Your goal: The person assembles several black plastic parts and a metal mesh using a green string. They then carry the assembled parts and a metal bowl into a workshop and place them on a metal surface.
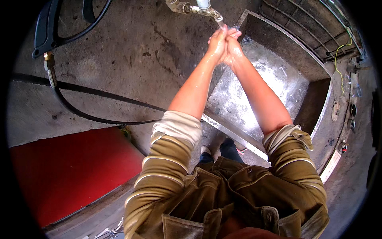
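My left hand (217, 43) and my right hand (233, 47) are clasped together, palm to palm, just below the mouth of a tap (217, 16). Fingertips stick out past both sides of the clasp; how they cross inside is hidden. Both hands and the forearms glisten with wet. Water runs from the tap onto my hands. They hang over the far left corner of a metal sink (260, 89), whose bottom is stained and shines with light. My brown sleeves (167, 153) are pushed up to the elbows, with pale lining turned out.
A black spray gun (47, 38) with a brass fitting and black hose (101, 118) hangs at the left. Below it lies a red panel (75, 171). A wire rack (306, 26) stands behind the sink, with a thin yellow cord (338, 65) and small items along the right.
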Demonstrator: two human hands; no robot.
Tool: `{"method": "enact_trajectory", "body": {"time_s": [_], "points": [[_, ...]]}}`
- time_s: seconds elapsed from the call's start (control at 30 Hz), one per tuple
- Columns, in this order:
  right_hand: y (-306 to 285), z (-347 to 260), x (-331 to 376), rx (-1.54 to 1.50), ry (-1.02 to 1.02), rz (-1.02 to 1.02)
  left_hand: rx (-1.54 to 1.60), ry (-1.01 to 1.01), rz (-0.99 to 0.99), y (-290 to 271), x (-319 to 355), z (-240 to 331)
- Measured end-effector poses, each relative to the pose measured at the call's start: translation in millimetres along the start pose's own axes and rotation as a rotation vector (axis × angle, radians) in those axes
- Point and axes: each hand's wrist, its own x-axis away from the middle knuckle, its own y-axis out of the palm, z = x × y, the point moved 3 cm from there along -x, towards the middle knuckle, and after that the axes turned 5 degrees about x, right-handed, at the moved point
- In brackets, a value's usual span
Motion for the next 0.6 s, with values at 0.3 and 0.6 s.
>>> {"method": "enact_trajectory", "body": {"time_s": [0.3, 0.6], "points": [[18.9, -14.8, 37.1, -0.005, -0.107, -0.05, -0.989, 0.4, 0.19, 3.6, -2.5, 6.0], [26.8, -6.8, 47.4, 0.088, -0.209, -0.062, -0.854, 0.077, 0.045, -10.7, -23.9, 11.8]]}}
